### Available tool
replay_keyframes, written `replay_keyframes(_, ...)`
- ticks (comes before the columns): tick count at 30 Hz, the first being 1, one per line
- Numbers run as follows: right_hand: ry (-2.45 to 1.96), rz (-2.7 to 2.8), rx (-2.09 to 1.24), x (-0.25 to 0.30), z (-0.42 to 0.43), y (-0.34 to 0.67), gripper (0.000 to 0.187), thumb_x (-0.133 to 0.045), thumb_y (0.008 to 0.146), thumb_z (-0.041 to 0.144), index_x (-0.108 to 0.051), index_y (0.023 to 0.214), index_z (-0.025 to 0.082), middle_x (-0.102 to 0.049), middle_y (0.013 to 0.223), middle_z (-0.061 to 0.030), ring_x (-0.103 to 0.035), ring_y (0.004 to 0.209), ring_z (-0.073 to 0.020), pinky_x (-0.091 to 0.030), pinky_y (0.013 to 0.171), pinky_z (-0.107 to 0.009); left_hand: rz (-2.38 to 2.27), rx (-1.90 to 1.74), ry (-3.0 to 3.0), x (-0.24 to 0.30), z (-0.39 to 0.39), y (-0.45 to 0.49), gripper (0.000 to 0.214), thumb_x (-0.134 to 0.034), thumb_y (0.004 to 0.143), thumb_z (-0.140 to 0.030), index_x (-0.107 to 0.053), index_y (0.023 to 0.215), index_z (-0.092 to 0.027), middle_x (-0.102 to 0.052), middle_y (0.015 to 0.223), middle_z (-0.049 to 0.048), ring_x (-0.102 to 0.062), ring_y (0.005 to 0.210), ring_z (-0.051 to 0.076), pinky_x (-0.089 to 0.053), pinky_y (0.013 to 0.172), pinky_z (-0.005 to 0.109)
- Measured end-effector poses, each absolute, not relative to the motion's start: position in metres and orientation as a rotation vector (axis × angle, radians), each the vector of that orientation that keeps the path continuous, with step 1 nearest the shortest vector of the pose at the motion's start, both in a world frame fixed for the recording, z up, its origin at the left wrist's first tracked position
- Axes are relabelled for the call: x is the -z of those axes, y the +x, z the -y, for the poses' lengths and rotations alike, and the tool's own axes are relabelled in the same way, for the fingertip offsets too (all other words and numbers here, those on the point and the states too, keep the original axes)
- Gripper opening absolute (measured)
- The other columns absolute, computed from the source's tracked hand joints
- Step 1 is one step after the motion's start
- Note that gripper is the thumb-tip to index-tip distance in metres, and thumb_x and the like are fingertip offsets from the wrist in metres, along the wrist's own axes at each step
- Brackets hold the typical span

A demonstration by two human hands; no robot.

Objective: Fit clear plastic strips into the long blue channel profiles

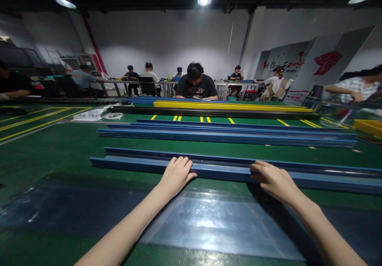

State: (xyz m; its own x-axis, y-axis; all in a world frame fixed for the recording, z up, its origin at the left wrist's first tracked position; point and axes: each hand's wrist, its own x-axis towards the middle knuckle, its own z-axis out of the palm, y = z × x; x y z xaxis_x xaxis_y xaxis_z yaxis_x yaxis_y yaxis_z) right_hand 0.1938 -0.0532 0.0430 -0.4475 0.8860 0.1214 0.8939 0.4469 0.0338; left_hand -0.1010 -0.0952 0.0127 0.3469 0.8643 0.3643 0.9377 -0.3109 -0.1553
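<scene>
A long blue channel strip [221, 170] lies across the green table [74, 142] in front of me. My left hand [177, 174] grips its near wall left of the middle, fingers curled over the edge and thumb on the near side. Further right, my right hand [273, 178] is closed on the same near wall, with its fingertips inside the channel. Between my forearms and beyond them to both sides, a flat, shiny sheet of clear bluish plastic [215, 222] is spread on the table.
Several more blue channel strips [209, 134] lie parallel behind. Past them are a black strip [221, 112] and a yellow strip [227, 105]. A clear bag [88, 114] and a coil [112, 116] rest at left. A person [197, 83] sits opposite; several others sit around the room.
</scene>
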Motion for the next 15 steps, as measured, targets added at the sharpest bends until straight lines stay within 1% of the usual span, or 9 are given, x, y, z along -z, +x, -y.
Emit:
replay_keyframes(4, -1.587, 2.594, 0.134, -0.043, 0.053, 0.193, 0.014, -0.041, 0.075, 0.013, -0.053, 0.073, 0.021, -0.058, 0.081, -0.0022, -0.056, 0.072, -0.0142, -0.025, 0.048, -0.023, 1.584, 0.31, -2.272, -0.01, 0.095, -0.101, 0.024, -0.053, 0.081, -0.039, -0.053, 0.084, -0.015, -0.059, 0.086, 0.0046, -0.052, 0.081, 0.021, -0.032, 0.069, 0.031)
replay_keyframes(7, -1.595, 2.617, 0.18, -0.044, 0.055, 0.191, 0.014, -0.041, 0.077, 0.015, -0.053, 0.073, 0.02, -0.059, 0.082, -0.0029, -0.056, 0.073, -0.0153, -0.025, 0.047, -0.023, 1.585, 0.322, -2.274, -0.009, 0.095, -0.101, 0.024, -0.051, 0.082, -0.04, -0.053, 0.083, -0.016, -0.059, 0.085, 0.0045, -0.052, 0.081, 0.02, -0.032, 0.068, 0.031)
replay_keyframes(10, -1.557, 2.615, 0.249, -0.043, 0.056, 0.188, 0.015, -0.043, 0.08, 0.026, -0.057, 0.079, 0.02, -0.06, 0.087, -0.0057, -0.056, 0.079, -0.0182, -0.032, 0.052, -0.024, 1.577, 0.354, -2.285, -0.008, 0.094, -0.102, 0.024, -0.049, 0.084, -0.04, -0.053, 0.082, -0.016, -0.059, 0.084, 0.0045, -0.052, 0.08, 0.02, -0.032, 0.067, 0.031)
replay_keyframes(12, -1.521, 2.611, 0.3, -0.041, 0.056, 0.186, 0.024, -0.044, 0.082, 0.038, -0.059, 0.083, 0.019, -0.061, 0.091, -0.0085, -0.056, 0.084, -0.0206, -0.038, 0.059, -0.027, 1.574, 0.371, -2.29, -0.007, 0.094, -0.102, 0.024, -0.048, 0.084, -0.04, -0.053, 0.082, -0.017, -0.058, 0.084, 0.0044, -0.051, 0.08, 0.02, -0.032, 0.067, 0.03)
replay_keyframes(15, -1.516, 2.638, 0.365, -0.037, 0.055, 0.183, 0.041, -0.038, 0.083, 0.053, -0.061, 0.084, 0.018, -0.062, 0.093, -0.0107, -0.057, 0.087, -0.0225, -0.041, 0.065, -0.03, 1.573, 0.374, -2.291, -0.008, 0.094, -0.102, 0.024, -0.049, 0.084, -0.04, -0.053, 0.082, -0.017, -0.058, 0.084, 0.0044, -0.051, 0.079, 0.02, -0.032, 0.067, 0.03)
